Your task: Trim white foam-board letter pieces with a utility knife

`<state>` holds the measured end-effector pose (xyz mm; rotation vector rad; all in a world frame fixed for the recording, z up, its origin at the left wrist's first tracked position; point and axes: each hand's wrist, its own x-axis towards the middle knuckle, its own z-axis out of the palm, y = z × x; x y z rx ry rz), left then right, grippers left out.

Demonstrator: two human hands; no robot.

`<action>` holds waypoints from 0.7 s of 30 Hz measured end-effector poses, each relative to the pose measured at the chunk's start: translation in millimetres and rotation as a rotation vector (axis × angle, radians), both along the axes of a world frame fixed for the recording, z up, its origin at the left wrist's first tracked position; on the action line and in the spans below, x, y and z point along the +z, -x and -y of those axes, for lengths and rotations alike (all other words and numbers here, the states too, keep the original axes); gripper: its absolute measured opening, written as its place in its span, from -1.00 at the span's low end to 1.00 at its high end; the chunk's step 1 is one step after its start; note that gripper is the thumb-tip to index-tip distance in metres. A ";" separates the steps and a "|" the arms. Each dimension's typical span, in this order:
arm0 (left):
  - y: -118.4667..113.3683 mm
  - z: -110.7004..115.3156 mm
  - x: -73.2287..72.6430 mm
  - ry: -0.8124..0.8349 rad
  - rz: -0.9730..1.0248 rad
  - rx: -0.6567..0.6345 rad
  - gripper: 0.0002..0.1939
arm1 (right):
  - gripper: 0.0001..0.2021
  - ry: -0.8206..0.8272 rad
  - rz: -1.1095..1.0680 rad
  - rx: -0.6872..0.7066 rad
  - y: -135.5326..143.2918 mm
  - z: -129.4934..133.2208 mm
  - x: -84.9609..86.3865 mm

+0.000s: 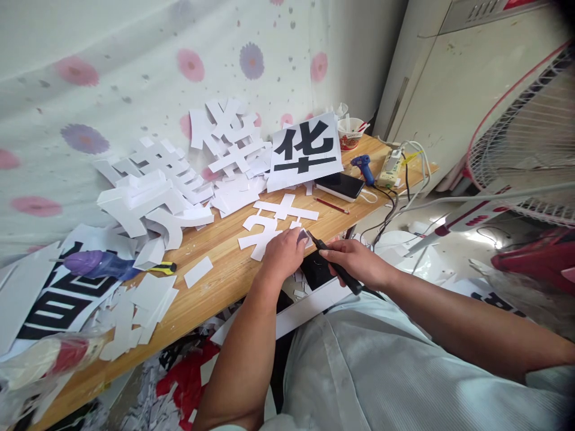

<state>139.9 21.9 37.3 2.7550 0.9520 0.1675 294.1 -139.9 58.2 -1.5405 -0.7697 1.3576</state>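
Observation:
My right hand (pixel 353 258) is closed around a black-handled tool (pixel 344 276) whose thin tip points up and left toward my left fingers. My left hand (pixel 285 251) is closed at the table's front edge, pinching a small white piece (pixel 305 236) beside the tool's tip. Just behind my left hand lies a white cut-out character (pixel 261 232) on the wooden table (pixel 215 272). A printed sheet with a black character (pixel 305 149) leans at the back. A long white strip (pixel 309 306) lies across my lap.
White cut-outs (pixel 153 197) pile along the wall. A blue glue gun (pixel 363 169), power strip (pixel 390 167), black device (pixel 340 185), pencil (pixel 331 205) and paper bowl (pixel 351 133) occupy the right end. A yellow cutter (pixel 164 267) lies left; a fan (pixel 525 131) stands right.

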 end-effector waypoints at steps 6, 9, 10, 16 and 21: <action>0.1 -0.8 0.1 -0.001 -0.012 0.001 -0.63 | -0.54 0.027 0.022 0.035 -3.7 1.8 0.3; 0.0 -0.6 0.1 -0.006 -0.016 0.005 -0.63 | -0.54 0.023 0.050 0.031 -4.3 1.5 -1.9; -0.1 -0.4 0.1 -0.007 -0.017 0.004 -0.64 | -0.54 0.018 0.059 0.026 -4.1 1.2 -2.3; -0.8 -0.1 0.6 -0.010 -0.017 0.001 -0.66 | -0.56 -0.003 0.073 0.010 -1.7 0.9 -1.3; -1.7 -0.5 1.3 -0.001 -0.027 0.008 -0.67 | -0.54 -0.009 0.103 0.026 -1.2 3.2 -1.1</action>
